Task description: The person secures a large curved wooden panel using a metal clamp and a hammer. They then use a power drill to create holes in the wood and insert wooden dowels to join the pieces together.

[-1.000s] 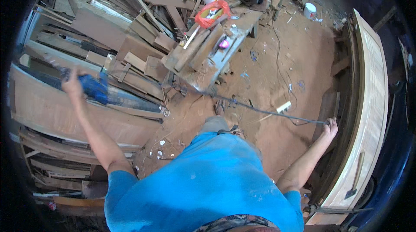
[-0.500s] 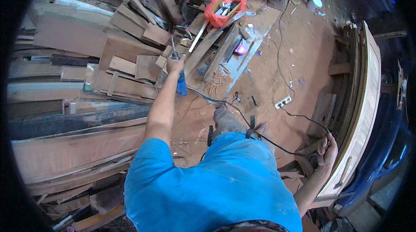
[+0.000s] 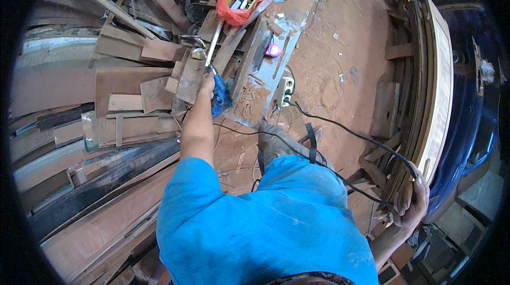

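My left hand (image 3: 207, 87) is closed round a blue power drill (image 3: 220, 100), whose bit end points forward toward the wood pieces. Low at the right, my right hand (image 3: 411, 200) grips a black power cord (image 3: 356, 135). One stretch of that cord leads up to a white socket strip (image 3: 286, 92) with a plug in it, beside the bench's near end; I cannot tell if the strip hangs or rests. Another stretch crosses my legs toward the drill.
A low workbench (image 3: 289, 40) bears a pink tape measure (image 3: 273, 50) and wood chips. Beyond it sits a red plastic bag (image 3: 236, 15) of tools. Boards (image 3: 122, 85) crowd the left side; upright panels (image 3: 438, 88) lean at the right, by a blue vehicle (image 3: 470, 125).
The socket strip has moved left and forward from the floor to beside the bench, its cord pulled straighter. My right hand is lower and further right. The view has shifted; the drill stays in my left hand.
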`<control>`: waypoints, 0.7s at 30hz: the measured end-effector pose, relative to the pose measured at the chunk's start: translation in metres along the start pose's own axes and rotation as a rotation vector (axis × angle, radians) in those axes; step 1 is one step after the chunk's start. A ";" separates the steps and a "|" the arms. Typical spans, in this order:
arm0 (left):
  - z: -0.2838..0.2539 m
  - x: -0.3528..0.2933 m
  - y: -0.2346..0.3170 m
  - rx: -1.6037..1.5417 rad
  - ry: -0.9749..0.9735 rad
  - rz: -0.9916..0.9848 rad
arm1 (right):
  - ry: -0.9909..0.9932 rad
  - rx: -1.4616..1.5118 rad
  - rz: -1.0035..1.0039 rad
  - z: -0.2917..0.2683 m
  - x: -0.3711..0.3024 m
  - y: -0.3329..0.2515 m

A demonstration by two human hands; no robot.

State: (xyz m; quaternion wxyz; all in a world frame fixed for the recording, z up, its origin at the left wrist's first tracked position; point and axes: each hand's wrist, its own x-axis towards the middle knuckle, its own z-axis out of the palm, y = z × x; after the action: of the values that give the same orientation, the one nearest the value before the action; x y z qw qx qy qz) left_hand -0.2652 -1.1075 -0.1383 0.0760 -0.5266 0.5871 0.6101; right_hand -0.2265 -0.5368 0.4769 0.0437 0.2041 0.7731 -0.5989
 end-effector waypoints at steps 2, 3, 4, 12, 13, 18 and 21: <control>0.010 -0.017 -0.005 0.100 0.176 0.082 | -0.075 0.039 -0.054 0.004 -0.007 -0.007; 0.022 -0.032 -0.008 0.149 0.290 0.255 | -0.087 0.056 -0.054 0.005 -0.010 -0.012; 0.036 -0.050 -0.011 0.224 0.397 0.356 | -0.081 0.078 -0.085 0.008 -0.016 -0.017; 0.219 -0.201 -0.063 0.096 -0.555 0.215 | -0.911 0.333 -0.475 0.002 -0.036 -0.094; 0.235 -0.208 -0.065 0.020 -0.744 0.079 | -1.097 0.423 -0.446 -0.003 -0.037 -0.103; 0.269 -0.255 -0.094 0.096 -1.111 -0.270 | -0.593 0.478 -0.506 -0.040 -0.100 -0.110; 0.282 -0.274 -0.094 0.242 -1.008 0.037 | -0.221 0.668 -0.523 -0.077 -0.116 -0.082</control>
State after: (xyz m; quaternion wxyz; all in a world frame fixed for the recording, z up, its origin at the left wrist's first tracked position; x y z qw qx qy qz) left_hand -0.2354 -0.7103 -0.0665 0.3988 -0.1442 0.5532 0.7170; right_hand -0.1369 -0.5108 0.6097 -0.0956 -0.0609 0.5535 -0.8251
